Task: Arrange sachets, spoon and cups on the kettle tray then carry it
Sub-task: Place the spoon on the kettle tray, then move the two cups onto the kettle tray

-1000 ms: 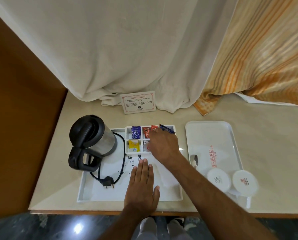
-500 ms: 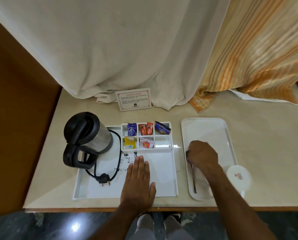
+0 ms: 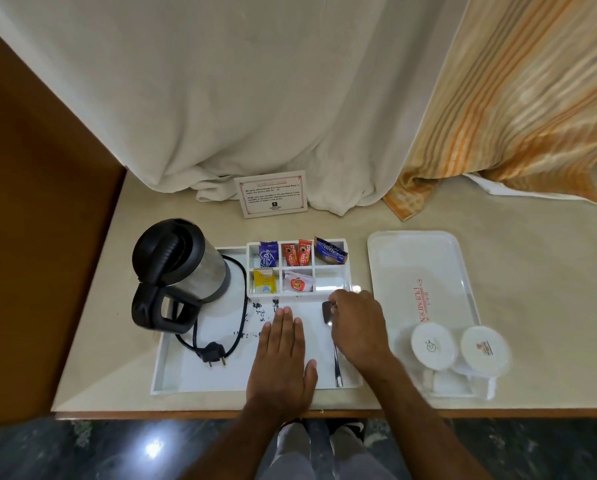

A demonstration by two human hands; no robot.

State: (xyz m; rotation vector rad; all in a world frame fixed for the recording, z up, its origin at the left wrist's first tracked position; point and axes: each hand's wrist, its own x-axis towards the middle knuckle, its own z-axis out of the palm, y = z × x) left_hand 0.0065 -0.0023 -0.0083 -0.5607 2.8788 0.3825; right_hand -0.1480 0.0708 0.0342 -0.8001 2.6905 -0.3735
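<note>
The white kettle tray (image 3: 172, 375) lies on the counter with a black-and-steel kettle (image 3: 182, 268) at its left and its cord and plug (image 3: 215, 353) beside it. Coloured sachets (image 3: 298, 254) stand in the tray's small compartments at the back. My left hand (image 3: 283, 358) rests flat and open on the tray's front. My right hand (image 3: 357, 323) holds a metal spoon (image 3: 336, 362) that lies along the tray's right side, bowl toward the compartments. Two upturned white cups (image 3: 433, 346) (image 3: 485, 349) sit on a second white tray (image 3: 418, 258) at the right.
A printed card (image 3: 272, 194) stands at the back against a white curtain (image 3: 255, 98). An orange striped curtain (image 3: 515, 98) hangs at the right. A brown wall panel (image 3: 40, 237) borders the counter's left. Dark specks dot the kettle tray's middle.
My right hand left the sachet compartments, went to the right tray, took the spoon there and brought it onto the kettle tray. My left hand stayed flat on the tray.
</note>
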